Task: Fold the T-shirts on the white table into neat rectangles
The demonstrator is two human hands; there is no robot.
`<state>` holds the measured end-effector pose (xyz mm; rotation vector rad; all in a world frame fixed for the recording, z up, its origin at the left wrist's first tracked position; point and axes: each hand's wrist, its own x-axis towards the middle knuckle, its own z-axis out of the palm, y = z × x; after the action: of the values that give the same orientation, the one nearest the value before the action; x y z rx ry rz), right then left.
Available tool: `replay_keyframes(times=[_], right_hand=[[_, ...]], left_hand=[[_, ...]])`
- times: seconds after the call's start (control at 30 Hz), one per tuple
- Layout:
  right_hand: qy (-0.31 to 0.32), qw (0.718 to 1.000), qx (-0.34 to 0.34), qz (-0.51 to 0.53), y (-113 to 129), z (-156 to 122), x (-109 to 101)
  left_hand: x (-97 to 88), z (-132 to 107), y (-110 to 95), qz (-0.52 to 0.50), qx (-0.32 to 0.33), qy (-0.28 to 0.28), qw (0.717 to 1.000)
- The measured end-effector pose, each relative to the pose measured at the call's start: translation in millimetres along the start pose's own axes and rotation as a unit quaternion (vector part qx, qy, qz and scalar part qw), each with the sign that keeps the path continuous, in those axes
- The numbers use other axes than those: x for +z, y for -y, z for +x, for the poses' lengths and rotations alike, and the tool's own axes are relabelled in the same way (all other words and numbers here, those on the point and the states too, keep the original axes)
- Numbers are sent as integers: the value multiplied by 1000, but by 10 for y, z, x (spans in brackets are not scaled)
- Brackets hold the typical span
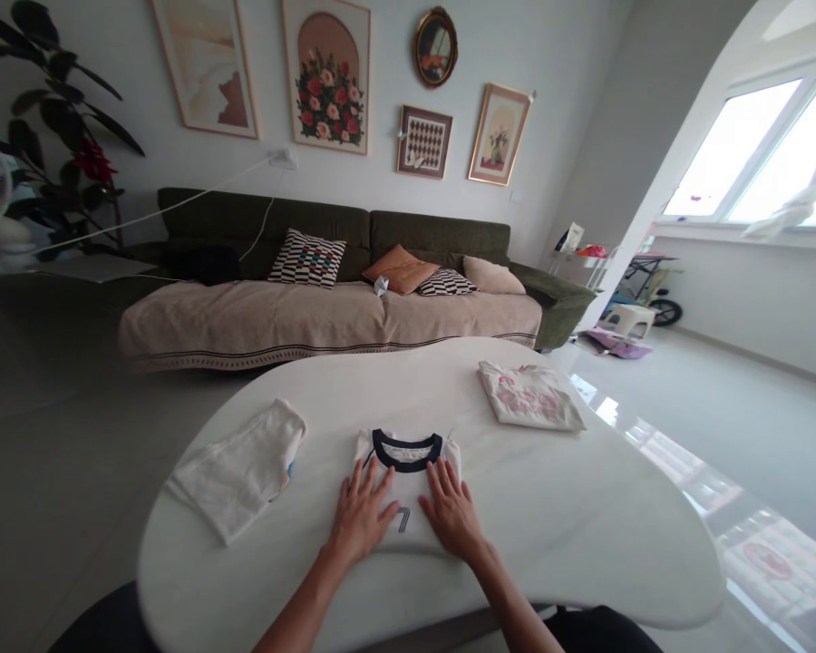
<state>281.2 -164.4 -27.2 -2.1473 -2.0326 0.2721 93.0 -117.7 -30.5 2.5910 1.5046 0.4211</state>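
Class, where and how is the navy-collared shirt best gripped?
Probably by both side edges of the shirt, left hand from the left and right hand from the right, sliding under with thumbs on top. It lies flat, apparently folded compact, and both hands rest on its front near those edges.

Left grip, right grip, both palm down, fingers spread, forearms angled inward

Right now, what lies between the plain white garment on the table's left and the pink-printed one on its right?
In the head view, the dark-collared shirt, slightly nearer the camera, with the left hand and right hand on it.
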Motion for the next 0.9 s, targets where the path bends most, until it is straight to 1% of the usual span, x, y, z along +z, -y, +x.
replay_keyframes(times=[0.1, 0.17, 0.23, 0.33, 0.4, 0.47, 0.57, 0.67, 0.77, 0.8, 0.83, 0.9], right_hand=[[12, 999, 35, -7, -36, 112, -28], [2, 997, 71, -18, -57, 221, -41], [-10, 995, 96, -28, -49, 335, -34], [-9, 993, 108, -35, 11, 483, -13], [-10, 992, 124, -31, 53, 554, -2], [-19, 990, 136, -24, 77, 596, 16], [-44, 991, 128, -18, 81, 619, 63], [-48, 991, 123, -21, 80, 629, 82], [-40, 991, 124, -3, 73, 621, 24], [-47, 991, 123, 12, 62, 599, -10], [-61, 990, 124, 28, 43, 563, -46], [-98, 984, 135, 58, -14, 440, -110]], left_hand=[[83, -36, 16, 13, 8, -6, 1000], [75, -30, 9, 17, 12, -7, 1000], [26, 29, 2, 26, 11, -4, 1000], [-52, 232, -16, 49, -24, -16, 998], [-52, 402, -27, 59, -45, -35, 997], [8, 543, -27, 58, -51, -35, 996], [143, 648, -3, 51, -51, -21, 997], [213, 680, 24, 42, -46, -19, 998], [203, 685, 65, 15, -47, -7, 999], [195, 668, 93, 0, -48, -13, 999], [188, 633, 130, -15, -53, -29, 998], [177, 508, 229, -41, -85, -83, 992]])
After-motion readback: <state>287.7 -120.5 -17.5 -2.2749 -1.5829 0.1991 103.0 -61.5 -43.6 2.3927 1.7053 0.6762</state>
